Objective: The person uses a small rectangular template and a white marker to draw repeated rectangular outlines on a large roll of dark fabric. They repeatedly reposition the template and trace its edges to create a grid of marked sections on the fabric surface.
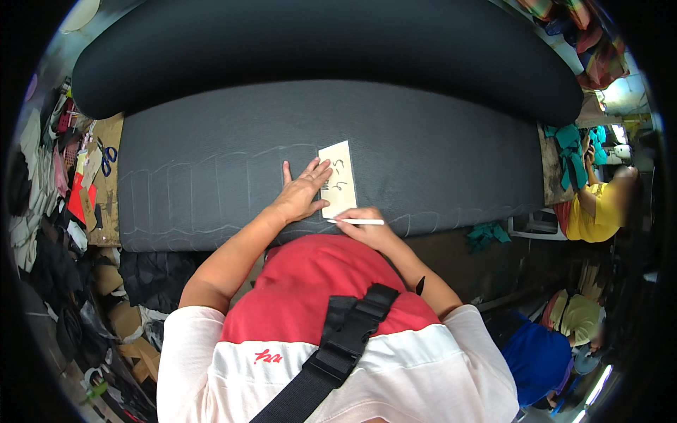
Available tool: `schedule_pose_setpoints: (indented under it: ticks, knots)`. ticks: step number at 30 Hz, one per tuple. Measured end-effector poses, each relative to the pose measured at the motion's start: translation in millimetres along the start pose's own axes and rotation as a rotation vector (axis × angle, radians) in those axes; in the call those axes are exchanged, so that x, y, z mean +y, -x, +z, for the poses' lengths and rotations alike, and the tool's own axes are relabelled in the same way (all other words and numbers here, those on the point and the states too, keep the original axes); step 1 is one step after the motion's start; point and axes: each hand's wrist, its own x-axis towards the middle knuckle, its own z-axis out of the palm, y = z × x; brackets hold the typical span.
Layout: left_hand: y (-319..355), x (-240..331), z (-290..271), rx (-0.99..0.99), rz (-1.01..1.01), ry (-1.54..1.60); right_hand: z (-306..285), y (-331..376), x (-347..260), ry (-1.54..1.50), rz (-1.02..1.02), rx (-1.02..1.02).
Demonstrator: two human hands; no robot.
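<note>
Cream card [343, 176] flat on dk. fabric [444, 155], wht. pen [368, 221] nr. btm. edge.

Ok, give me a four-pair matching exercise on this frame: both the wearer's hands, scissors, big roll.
1. Left hand
2. Right hand
3. Scissors
4. Big roll

A. Blue-handled, at the far left of the work surface
B. Gripping a white pen
C. Lying along the far side
D. Spread, partly on a cream card

Pairs: 1-D, 2-B, 3-A, 4-C
</note>
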Motion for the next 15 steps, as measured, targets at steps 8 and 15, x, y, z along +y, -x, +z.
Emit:
schedule_pose_setpoints:
  ticks: [8,15]
  knots:
    - [-18,18,-22,-0.039,-0.107,-0.108,-35,6,13,0.189,0.168,0.193]
    - [-35,53,-56,0.594,0.123,0.449,-78,-15,-26,-0.496,0.379,0.481]
